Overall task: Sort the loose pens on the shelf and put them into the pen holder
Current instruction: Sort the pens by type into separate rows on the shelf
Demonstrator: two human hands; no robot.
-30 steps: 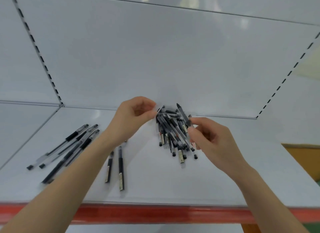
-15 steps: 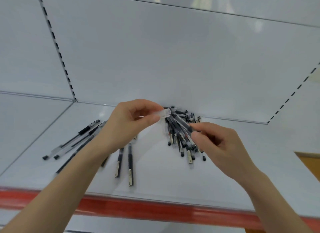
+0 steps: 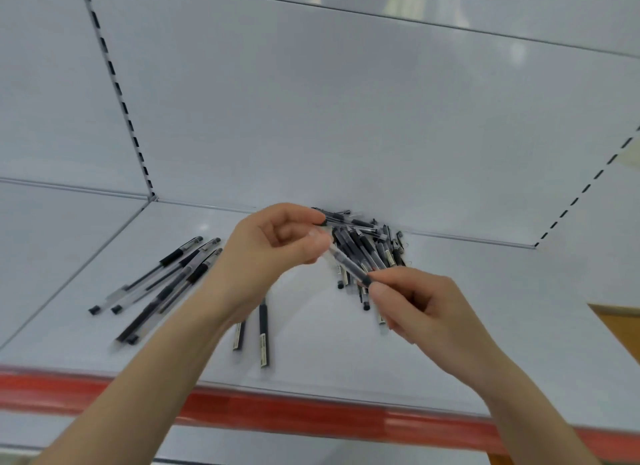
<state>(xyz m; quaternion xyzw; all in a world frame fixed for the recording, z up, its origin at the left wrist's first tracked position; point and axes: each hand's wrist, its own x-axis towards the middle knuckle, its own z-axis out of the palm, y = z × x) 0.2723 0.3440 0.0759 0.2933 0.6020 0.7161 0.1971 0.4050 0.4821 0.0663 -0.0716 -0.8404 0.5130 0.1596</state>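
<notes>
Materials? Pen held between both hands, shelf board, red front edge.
Held pen: likely clear plastic barrel, see-through, dark refill inside. Shelf board: looks like painted sheet metal, smooth white, faint sheen. Red front edge: glossy strip, probably plastic; blurred.

No legible text on pen labels point(image 3: 264, 349)

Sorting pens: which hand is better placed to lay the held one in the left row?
Likely left hand: it pinches the clear black-ended pen, nearer that clear-barrelled row; right hand would reach across.
</notes>
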